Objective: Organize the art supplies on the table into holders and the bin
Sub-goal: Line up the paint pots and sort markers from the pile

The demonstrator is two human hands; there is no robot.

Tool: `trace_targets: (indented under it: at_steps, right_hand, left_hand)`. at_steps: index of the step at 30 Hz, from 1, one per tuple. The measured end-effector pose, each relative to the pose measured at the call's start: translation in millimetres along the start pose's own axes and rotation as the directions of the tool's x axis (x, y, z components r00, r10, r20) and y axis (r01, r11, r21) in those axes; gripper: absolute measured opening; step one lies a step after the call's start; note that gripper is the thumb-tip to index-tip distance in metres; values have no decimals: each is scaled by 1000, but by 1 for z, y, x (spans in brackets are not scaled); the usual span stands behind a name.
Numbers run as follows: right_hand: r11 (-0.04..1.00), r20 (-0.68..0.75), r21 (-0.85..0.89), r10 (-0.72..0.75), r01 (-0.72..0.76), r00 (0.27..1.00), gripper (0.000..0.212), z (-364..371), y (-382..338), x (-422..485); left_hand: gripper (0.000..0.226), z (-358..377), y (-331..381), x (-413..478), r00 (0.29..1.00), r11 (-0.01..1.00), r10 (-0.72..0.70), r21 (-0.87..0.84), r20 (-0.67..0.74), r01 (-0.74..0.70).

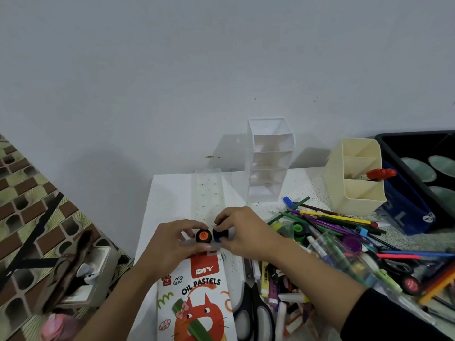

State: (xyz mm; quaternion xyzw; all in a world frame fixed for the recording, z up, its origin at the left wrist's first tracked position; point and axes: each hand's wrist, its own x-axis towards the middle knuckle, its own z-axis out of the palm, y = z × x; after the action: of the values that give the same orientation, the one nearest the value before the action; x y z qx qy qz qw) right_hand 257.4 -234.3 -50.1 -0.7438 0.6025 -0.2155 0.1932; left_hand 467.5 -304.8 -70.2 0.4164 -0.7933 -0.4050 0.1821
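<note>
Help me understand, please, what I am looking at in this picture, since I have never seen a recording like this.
There is no machine here. This single picture comes from a camera worn on a person's head, looking down at their own two bare hands. The left hand pinches a small orange-lidded pot, and the right hand holds a dark blue pot beside it, at the near end of a clear tray. On the white table lie an oil pastels box, scissors and a heap of pens and pencils. Behind these stand a white tiered holder, a cream holder and a black bin.
</note>
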Motion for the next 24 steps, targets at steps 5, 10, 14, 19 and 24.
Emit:
trace_targets:
  at_steps: [5, 10, 14, 19, 24]
  right_hand:
    - [1000, 55, 7, 9, -9, 998, 22, -5, -1, -2]
    - [996, 54, -75, -33, 37, 998, 22, -1, 1, -4]
    - [987, 4, -156, -48, 48, 999, 10, 2, -1, -6]
    - [971, -33, -223, -90, 80, 995, 15, 2, -4, -9]
    - [961, -125, -276, -33, -3, 992, 28, 2, -6, -21]
  left_hand:
    - [23, -2, -2, 4, 998, 996, 46, 80, 37, -48]
    - [19, -2, -2, 8, 998, 984, 36, 174, 53, -45]
    - [23, -1, 1, 10, 998, 965, 31, 257, 48, -42]
    - [26, 6, 2, 3, 999, 963, 36, 268, -21, -29]
    - [33, 13, 8, -2, 988, 979, 29, 204, -151, 2]
